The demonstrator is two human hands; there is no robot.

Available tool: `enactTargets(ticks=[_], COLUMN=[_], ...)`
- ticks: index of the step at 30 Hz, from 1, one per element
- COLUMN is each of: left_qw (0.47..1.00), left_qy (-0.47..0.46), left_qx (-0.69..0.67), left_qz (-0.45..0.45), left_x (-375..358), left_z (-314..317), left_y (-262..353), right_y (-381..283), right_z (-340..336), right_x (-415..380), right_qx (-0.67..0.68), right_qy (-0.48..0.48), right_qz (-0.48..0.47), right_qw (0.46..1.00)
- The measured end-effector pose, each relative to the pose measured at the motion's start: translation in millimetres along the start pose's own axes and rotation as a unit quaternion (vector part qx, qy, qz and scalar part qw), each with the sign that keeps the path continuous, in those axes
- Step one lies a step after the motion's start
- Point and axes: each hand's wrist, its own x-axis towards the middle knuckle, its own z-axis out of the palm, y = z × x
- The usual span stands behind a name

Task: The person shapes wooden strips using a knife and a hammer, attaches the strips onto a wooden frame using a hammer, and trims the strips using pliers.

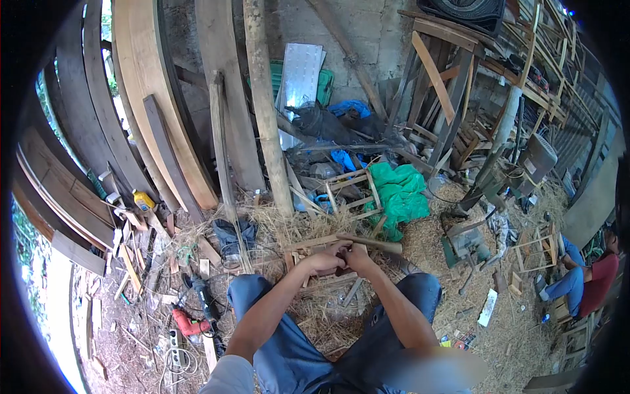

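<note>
My left hand [321, 262] and my right hand [358, 260] meet between my knees, fingers closed and pressed together around something small and dark. What it is I cannot tell, since the fingers cover most of it. A thick wooden stick [384, 245] runs just beyond my knuckles, its blunt end pointing right. Beneath the hands are wooden pieces [304, 243] lying crosswise like parts of a frame, low over the straw and shavings.
A red power tool [190, 324] and a dark grinder [205, 299] lie at left, near a power strip [176, 341]. Green plastic sheeting [397, 194] and a slatted wooden frame [348, 190] are ahead. Planks [138, 98] lean at left. Another person [587, 282] sits at far right.
</note>
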Motion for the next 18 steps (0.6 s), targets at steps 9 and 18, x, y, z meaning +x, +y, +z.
enactTargets(ticks=[9,18], left_qw=[0.905,0.936], left_qy=[0.265,0.306], left_qx=[0.295,0.120], left_qz=[0.153,0.127], left_x=[-16.2,-8.1], left_z=[-13.7,-20.5], left_y=[55.1,72.6], right_y=[-69.5,-96.8], right_z=[-9.0,14.6], right_x=[-34.0,-56.5], right_qx=[-0.407,-0.452], right_qy=[-0.043,0.022], right_qz=[-0.204,-0.162], right_qw=[0.889,0.877])
